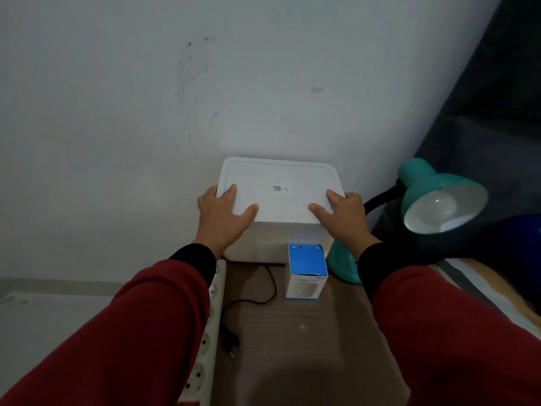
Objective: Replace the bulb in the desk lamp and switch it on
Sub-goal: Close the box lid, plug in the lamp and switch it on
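A teal desk lamp [433,183] stands at the right of a brown table [292,347], its shade tilted toward me with a white bulb [439,205] in it, unlit. Its teal base [342,266] sits behind my right wrist. A blue and white bulb box [306,272] stands upright in front of a white lidded container [279,197] against the wall. My left hand [224,213] grips the container's left lid edge, my right hand [341,213] its right edge. The lamp's black plug [232,341] lies loose on the table.
A white power strip [206,341] with several sockets runs along the table's left edge. The black cord [263,297] curls across the table. A dark cushion or seat back [483,112] rises at the right, with a striped surface [468,285] below it.
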The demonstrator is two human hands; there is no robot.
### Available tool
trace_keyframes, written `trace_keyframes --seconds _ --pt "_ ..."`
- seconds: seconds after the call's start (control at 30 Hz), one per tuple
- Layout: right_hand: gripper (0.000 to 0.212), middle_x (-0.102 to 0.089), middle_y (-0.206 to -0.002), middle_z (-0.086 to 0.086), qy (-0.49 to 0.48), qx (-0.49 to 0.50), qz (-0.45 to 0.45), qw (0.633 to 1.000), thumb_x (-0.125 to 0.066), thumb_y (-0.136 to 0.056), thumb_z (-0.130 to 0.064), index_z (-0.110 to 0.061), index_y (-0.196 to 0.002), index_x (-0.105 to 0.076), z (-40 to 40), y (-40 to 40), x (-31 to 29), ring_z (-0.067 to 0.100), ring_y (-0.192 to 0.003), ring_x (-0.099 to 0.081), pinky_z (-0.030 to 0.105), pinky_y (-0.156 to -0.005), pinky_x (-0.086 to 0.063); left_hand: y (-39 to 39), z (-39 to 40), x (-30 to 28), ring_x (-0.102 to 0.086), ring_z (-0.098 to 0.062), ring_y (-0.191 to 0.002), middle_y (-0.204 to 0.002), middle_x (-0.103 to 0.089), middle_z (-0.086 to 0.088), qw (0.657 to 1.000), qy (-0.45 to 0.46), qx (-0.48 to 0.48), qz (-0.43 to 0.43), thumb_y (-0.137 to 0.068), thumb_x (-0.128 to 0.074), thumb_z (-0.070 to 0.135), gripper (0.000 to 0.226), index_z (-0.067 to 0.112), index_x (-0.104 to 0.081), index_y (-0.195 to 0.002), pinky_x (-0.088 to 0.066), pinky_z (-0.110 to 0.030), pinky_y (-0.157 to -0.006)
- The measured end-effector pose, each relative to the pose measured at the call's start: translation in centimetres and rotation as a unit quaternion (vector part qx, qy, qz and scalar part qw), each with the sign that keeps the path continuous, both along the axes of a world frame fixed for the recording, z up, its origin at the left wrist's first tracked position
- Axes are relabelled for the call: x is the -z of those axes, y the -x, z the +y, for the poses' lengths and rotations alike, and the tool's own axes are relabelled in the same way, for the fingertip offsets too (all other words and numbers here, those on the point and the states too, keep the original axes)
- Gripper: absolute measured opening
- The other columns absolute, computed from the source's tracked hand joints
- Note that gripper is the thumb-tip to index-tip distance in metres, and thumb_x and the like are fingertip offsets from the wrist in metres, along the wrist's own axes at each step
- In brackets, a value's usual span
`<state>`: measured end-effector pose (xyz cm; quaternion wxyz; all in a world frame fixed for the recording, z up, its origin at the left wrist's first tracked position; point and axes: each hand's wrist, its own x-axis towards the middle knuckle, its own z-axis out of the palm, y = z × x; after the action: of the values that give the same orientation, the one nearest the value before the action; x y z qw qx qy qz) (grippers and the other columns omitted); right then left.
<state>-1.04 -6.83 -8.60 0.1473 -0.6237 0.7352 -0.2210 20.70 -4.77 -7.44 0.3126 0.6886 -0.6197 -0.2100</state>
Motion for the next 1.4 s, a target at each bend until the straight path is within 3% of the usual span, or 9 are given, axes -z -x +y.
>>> trace_keyframes --seconds 0.1,0.2,0.43,0.67,0.8,0.93,1.2,1.4 --pt "0.074 -0.040 -0.137 0.029 -0.001 0.007 -0.012 1.000 -0.044 -0.084 -0.063 -0.007 -0.132 -0.050 -0.5 0.0 0.5 0.035 -0.133 -0.032 0.032 -0.108 -0.029 0.1 -0.5 0.2 -0.013 -0.030 -0.138 -0.148 -0.024 -0.015 1.000 0.005 -0.001 0.010 -0.088 -0.056 0.042 0.060 0.013 -0.041 -0.138 -0.022 -0.035 -0.113" --pt "0.060 -0.045 -0.132 0.029 0.003 0.014 -0.006 1.000 -0.048 -0.090 -0.052 -0.004 -0.125 -0.053 -0.8 0.0 0.9 0.035 -0.131 -0.032 0.033 -0.107 -0.029 0.2 -0.8 0.3 -0.012 -0.027 -0.139 -0.150 -0.022 -0.013 1.000 0.012 -0.007 0.019 -0.090 -0.054 0.039 0.055 0.010 -0.044 -0.135 -0.021 -0.032 -0.113" --pt "0.057 -0.051 -0.123 0.027 0.016 0.019 0.003 1.000 -0.048 -0.090 -0.051 0.000 -0.114 -0.057 -1.0 -0.2 1.0 0.035 -0.123 -0.037 0.034 -0.101 -0.033 0.0 -1.2 0.3 -0.019 -0.030 -0.139 -0.150 -0.026 -0.015 1.000 0.006 -0.014 -0.001 -0.090 -0.052 0.040 0.058 0.007 -0.041 -0.137 -0.020 -0.034 -0.114" --pt "0.063 -0.047 -0.131 0.025 0.023 0.020 0.003 1.000 -0.049 -0.089 -0.053 0.001 -0.122 -0.055 -0.8 -0.5 0.8 0.034 -0.128 -0.035 0.034 -0.104 -0.033 0.2 -0.6 -0.4 -0.028 -0.028 -0.133 -0.136 -0.042 -0.017 0.999 0.026 -0.028 0.010 -0.090 -0.054 0.032 0.046 -0.002 -0.053 -0.121 -0.026 -0.031 -0.104" --pt "0.062 -0.047 -0.130 0.025 0.018 0.012 0.007 1.000 -0.049 -0.090 -0.052 0.001 -0.121 -0.054 -0.8 -0.9 0.6 0.033 -0.128 -0.034 0.033 -0.102 -0.032 0.0 -0.7 -0.4 -0.029 -0.028 -0.133 -0.136 -0.042 -0.018 0.999 0.023 -0.030 0.013 -0.090 -0.055 0.032 0.032 0.008 -0.057 -0.110 -0.025 -0.032 -0.104" --pt "0.065 -0.045 -0.132 0.023 0.010 0.016 -0.002 1.000 -0.047 -0.090 -0.053 0.002 -0.126 -0.052 -1.0 -0.9 0.7 0.031 -0.129 -0.033 0.031 -0.104 -0.032 -0.2 -1.3 0.0 -0.029 -0.031 -0.133 -0.137 -0.041 -0.018 1.000 0.015 -0.022 -0.002 -0.090 -0.054 0.035 0.048 -0.002 -0.053 -0.120 -0.025 -0.034 -0.107" --pt "0.059 -0.034 -0.140 0.023 0.005 0.013 -0.011 1.000 -0.048 -0.092 -0.048 -0.005 -0.133 -0.049 -1.0 -1.0 0.4 0.034 -0.132 -0.032 0.030 -0.108 -0.030 -0.7 -3.0 0.9 -0.039 -0.034 -0.123 -0.118 -0.048 -0.017 0.999 0.007 -0.006 -0.050 -0.090 -0.052 0.040 0.041 0.002 -0.055 -0.105 -0.032 -0.032 -0.096" --pt "0.057 -0.033 -0.142 0.024 -0.015 0.008 -0.009 1.000 -0.047 -0.094 -0.045 -0.007 -0.136 -0.044 -0.7 -1.0 0.1 0.035 -0.132 -0.035 0.031 -0.108 -0.030 -0.6 -3.1 1.1 -0.038 -0.035 -0.124 -0.129 -0.045 -0.019 0.997 0.008 -0.002 -0.071 -0.091 -0.050 0.041 0.048 0.002 -0.052 -0.117 -0.033 -0.035 -0.102"
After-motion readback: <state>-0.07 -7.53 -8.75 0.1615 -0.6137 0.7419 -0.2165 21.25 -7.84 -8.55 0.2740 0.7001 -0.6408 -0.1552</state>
